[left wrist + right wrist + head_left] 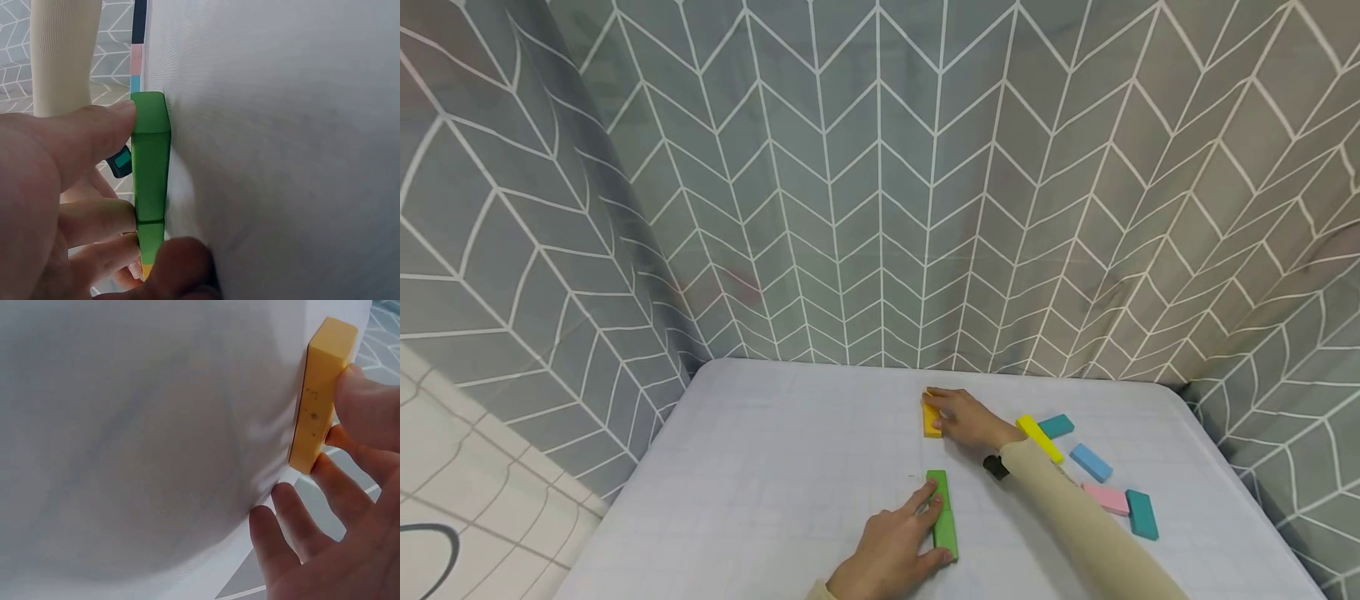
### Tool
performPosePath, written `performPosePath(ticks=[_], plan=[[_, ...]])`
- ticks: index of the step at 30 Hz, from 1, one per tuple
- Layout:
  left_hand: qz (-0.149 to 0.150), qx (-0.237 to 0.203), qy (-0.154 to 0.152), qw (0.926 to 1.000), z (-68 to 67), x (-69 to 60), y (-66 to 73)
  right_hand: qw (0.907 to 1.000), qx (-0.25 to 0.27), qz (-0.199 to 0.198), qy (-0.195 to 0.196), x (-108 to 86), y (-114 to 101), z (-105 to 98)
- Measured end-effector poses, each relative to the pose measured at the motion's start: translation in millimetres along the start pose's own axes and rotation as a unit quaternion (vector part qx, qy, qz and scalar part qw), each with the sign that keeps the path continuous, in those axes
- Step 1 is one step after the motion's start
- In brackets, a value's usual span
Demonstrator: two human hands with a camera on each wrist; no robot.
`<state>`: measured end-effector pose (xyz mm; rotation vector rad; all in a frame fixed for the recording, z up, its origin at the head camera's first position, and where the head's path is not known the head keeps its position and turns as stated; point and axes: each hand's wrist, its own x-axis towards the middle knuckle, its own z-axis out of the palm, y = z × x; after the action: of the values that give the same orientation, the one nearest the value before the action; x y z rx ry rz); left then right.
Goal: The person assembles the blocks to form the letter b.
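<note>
Two green blocks (946, 537) lie end to end in a line on the white-covered table. My left hand (891, 546) rests on them, its thumb on the near block and its fingers on the farther one; the left wrist view shows the thumb (103, 128) touching the upper face. Farther back, my right hand (970, 417) holds an orange block (932, 422) between thumb and fingers. In the right wrist view this orange block (320, 394) lies flat against the cloth, with other fingertips touching the table beside it.
Right of my forearm lie a yellow block (1039, 438), a teal block (1057, 426), a blue block (1091, 462), a pink block (1107, 498) and another teal block (1142, 514). A patterned grey curtain (880, 208) hangs behind the table (760, 467).
</note>
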<state>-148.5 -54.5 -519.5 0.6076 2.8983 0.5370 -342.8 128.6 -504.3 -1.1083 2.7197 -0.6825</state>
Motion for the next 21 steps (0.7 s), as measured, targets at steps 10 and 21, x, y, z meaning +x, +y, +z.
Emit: performPosePath(ticks=[10,21], plan=[[0.004,0.001,0.003,1.0000,-1.5,-2.4,2.1,0.9997,-0.008,-0.021,-0.012,-25.5,-19,4],[0.012,0.003,0.014,0.9998,-0.6,-3.9,0.4,0.9996,-0.002,-0.007,-0.028,-42.6,-30,7]])
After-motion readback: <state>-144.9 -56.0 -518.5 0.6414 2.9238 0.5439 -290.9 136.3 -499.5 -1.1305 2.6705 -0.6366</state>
